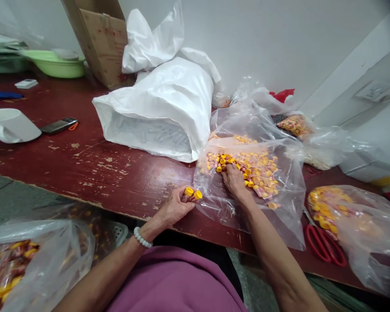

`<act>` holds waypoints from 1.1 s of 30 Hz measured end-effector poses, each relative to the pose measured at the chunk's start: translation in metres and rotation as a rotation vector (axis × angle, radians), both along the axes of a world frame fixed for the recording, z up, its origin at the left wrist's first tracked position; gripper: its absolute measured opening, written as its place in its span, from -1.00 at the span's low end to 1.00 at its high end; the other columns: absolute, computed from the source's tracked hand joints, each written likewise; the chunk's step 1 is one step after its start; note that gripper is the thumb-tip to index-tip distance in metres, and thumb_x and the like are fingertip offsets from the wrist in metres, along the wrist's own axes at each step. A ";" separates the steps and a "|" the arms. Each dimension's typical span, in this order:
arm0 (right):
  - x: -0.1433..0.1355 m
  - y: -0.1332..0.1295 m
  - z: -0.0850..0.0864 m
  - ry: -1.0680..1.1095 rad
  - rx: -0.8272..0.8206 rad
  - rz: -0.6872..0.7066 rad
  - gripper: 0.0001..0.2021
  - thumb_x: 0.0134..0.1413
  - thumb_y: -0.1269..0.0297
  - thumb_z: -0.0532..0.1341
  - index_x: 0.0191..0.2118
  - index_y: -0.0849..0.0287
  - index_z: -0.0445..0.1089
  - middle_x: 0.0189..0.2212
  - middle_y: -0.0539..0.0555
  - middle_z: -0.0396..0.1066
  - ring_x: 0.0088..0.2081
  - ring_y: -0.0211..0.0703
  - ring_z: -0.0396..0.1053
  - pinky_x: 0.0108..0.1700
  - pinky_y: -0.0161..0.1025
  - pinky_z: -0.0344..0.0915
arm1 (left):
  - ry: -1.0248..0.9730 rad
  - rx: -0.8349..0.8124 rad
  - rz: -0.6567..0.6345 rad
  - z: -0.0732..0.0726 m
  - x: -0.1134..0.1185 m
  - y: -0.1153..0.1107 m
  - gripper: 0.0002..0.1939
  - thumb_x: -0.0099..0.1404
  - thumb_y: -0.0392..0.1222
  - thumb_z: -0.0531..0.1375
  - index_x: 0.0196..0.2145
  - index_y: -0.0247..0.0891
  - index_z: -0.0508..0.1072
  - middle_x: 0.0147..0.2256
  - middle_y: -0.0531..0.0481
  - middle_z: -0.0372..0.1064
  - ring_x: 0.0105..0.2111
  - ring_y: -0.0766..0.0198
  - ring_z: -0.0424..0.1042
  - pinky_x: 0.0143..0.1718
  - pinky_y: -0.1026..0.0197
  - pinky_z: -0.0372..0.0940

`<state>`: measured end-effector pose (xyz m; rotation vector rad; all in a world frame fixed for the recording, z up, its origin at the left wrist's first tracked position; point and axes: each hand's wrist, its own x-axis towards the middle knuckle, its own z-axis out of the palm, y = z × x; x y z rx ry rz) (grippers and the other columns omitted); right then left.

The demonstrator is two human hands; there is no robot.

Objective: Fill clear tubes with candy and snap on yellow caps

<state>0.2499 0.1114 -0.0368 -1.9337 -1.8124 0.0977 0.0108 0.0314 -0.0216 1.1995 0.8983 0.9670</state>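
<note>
While the left hand (175, 207) closes around a few small yellow-capped tubes (191, 194) at the near edge of the worktop (94, 160), the right hand (234, 180) lies inside the mouth of a clear plastic bag (247, 190), its fingers curled into a heap of yellow-capped pieces (247, 167). That bag lies flat and open toward the person, and its crumpled film blurs much of the heap, so single pieces are hard to tell apart. A white bead bracelet (142, 238) sits on the left wrist. Just right of the bag, red-handled scissors (325, 245) lie on the worktop, partly under the fold of a second clear bag (354, 221) of similar yellow pieces. Behind the open bag, more clear bags (295, 125) hold mixed pieces, and something red (282, 94) pokes up behind them; what it is cannot be told. A large white sack (162, 108) lies on its side to the left, with a cardboard box (100, 39) leaning behind it. Farther left are a green basin (53, 65), a mobile phone (58, 125) and a white mug (9, 125), cut off by the frame edge. Below the worktop at lower left, another clear bag (35, 260) of the pieces is cut by the frame.
</note>
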 end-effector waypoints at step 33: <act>-0.095 -0.122 0.054 0.053 0.157 0.699 -0.57 -0.11 0.59 0.05 -0.06 0.16 0.33 -0.02 0.11 0.38 -0.02 -0.03 0.23 0.02 -0.01 0.16 | 0.355 0.319 -0.112 -0.004 0.004 0.001 -0.71 -0.01 -0.46 0.07 -0.33 -0.37 0.48 -0.33 -0.06 0.47 -0.33 0.24 0.39 -0.29 0.27 0.26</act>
